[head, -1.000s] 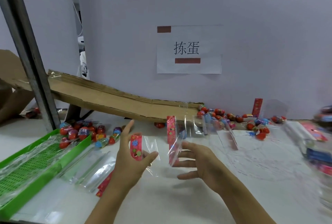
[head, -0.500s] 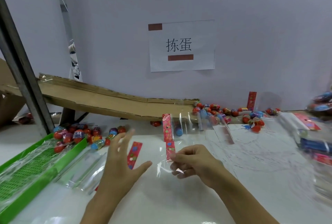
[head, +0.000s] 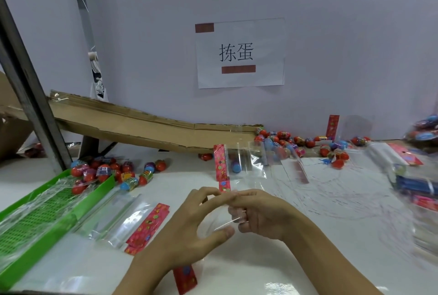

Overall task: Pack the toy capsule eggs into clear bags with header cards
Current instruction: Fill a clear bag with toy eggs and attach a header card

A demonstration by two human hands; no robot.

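Both hands meet above the white table on one clear bag (head: 246, 166) with a red header card. My right hand (head: 260, 214) pinches its lower edge with curled fingers. My left hand (head: 189, 226) pinches the same edge from the left, thumb below. The bag stands upright above the fingers. Red and blue capsule eggs (head: 296, 143) lie in a heap at the foot of the cardboard ramp (head: 142, 126). A second egg pile (head: 106, 171) sits by the green tray (head: 35, 219).
Flat clear bags with red header cards (head: 132, 226) lie left of my hands, one more card (head: 184, 278) under my left wrist. Packed bags (head: 412, 176) are stacked at the right edge. A dark metal post (head: 30, 102) stands at the left.
My left hand let go of a carded bag, which now lies on the table, and moved right to join my right hand on the upright bag.
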